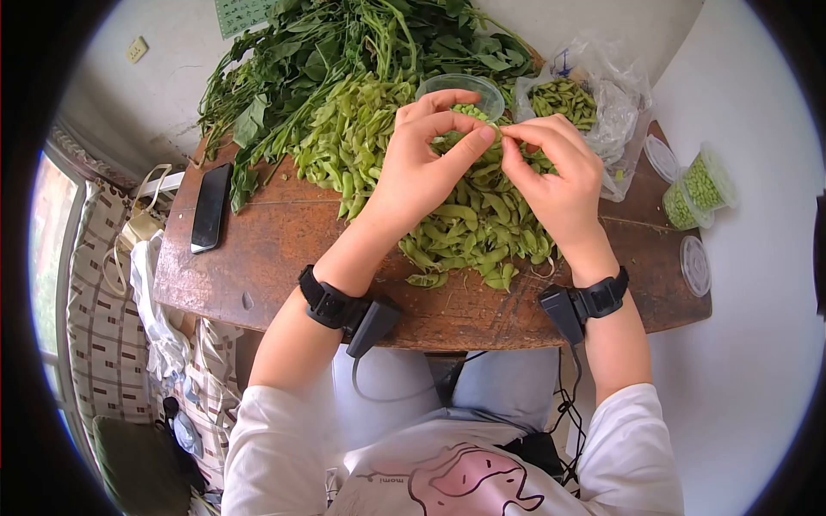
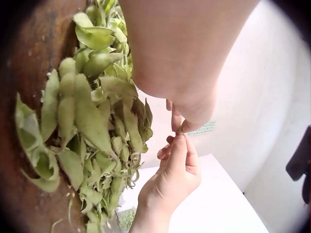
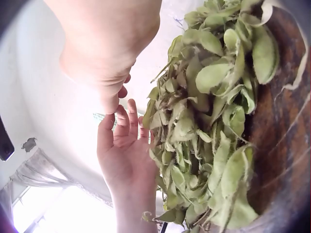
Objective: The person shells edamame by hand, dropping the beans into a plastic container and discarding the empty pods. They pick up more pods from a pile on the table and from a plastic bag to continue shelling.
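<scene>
Over a heap of green soybean pods (image 1: 482, 228), both hands meet at their fingertips. Thumb and index finger of the left hand (image 1: 422, 159) pinch a small green pod (image 2: 180, 131), mostly hidden by the fingers; the left hand's other fingers are spread. From the opposite side, the right hand (image 1: 559, 172) pinches the same pod with thumb and index finger. Just behind the fingertips stands a clear plastic bowl (image 1: 460, 84) with shelled green beans (image 1: 471, 112) in it.
Leafy bean stalks (image 1: 318, 52) cover the table's back. A plastic bag (image 1: 615, 112) with pods lies at back right. Two tubs of beans (image 1: 705, 182) and lids (image 1: 695, 265) sit at the right edge. A phone (image 1: 211, 208) lies on the wooden table (image 1: 275, 249) at left.
</scene>
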A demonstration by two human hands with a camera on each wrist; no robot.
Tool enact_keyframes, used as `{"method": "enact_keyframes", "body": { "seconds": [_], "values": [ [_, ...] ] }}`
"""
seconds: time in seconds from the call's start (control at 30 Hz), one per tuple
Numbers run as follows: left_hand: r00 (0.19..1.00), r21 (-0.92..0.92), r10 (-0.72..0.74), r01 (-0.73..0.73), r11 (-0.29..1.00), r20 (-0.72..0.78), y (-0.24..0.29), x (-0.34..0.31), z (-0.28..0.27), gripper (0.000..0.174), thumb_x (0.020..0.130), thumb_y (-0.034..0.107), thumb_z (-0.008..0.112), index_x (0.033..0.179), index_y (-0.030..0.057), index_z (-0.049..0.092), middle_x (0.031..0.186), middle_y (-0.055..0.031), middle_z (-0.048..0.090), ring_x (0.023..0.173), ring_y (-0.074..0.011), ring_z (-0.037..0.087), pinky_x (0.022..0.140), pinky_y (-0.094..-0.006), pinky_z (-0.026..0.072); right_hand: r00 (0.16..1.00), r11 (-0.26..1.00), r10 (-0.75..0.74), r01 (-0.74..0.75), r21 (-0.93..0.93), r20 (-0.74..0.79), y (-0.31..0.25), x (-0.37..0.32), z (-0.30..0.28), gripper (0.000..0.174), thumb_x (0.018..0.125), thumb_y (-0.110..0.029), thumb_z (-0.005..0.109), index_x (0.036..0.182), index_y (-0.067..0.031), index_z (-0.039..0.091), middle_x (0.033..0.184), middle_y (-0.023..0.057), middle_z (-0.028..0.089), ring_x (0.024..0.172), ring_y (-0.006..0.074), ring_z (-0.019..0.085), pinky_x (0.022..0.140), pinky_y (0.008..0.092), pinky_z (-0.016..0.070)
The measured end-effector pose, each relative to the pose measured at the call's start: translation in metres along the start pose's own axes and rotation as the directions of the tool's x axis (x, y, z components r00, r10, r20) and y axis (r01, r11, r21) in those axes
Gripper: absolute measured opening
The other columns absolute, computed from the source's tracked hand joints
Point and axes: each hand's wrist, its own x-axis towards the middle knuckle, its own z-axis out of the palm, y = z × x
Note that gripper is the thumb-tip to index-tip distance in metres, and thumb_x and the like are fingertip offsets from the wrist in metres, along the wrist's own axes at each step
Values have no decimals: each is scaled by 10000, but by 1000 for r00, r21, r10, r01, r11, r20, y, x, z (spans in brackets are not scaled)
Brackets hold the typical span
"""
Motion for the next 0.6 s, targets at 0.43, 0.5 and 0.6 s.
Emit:
{"method": "enact_keyframes", "body": {
  "seconds": [0.43,0.5,0.6],
  "values": [
    [998,126,56,-56,991,-2,0,2,-3,195,874,246,801,973,79,793,1288,-74,659,1253,-294,456,1083,-433,381,992,997,-75,77,-25,98,4,3,-3,233,783,35,760,1004,-27,723,930,78,709,831,264,649,715,358,534],
    [996,151,86,-85,985,-1,-1,2,-2,197,874,247,802,972,76,793,1280,-74,664,1245,-298,458,1076,-433,384,995,999,-46,48,-16,91,3,2,-3,215,782,37,760,983,-28,718,921,78,709,829,265,651,719,360,536],
    [991,216,133,-132,967,11,1,1,-3,196,879,245,801,984,79,796,1284,-72,669,1247,-291,477,1079,-431,383,995,999,-46,48,-22,92,5,2,-4,198,782,37,760,960,-30,708,909,76,708,829,264,653,719,362,536]
  ]
}}
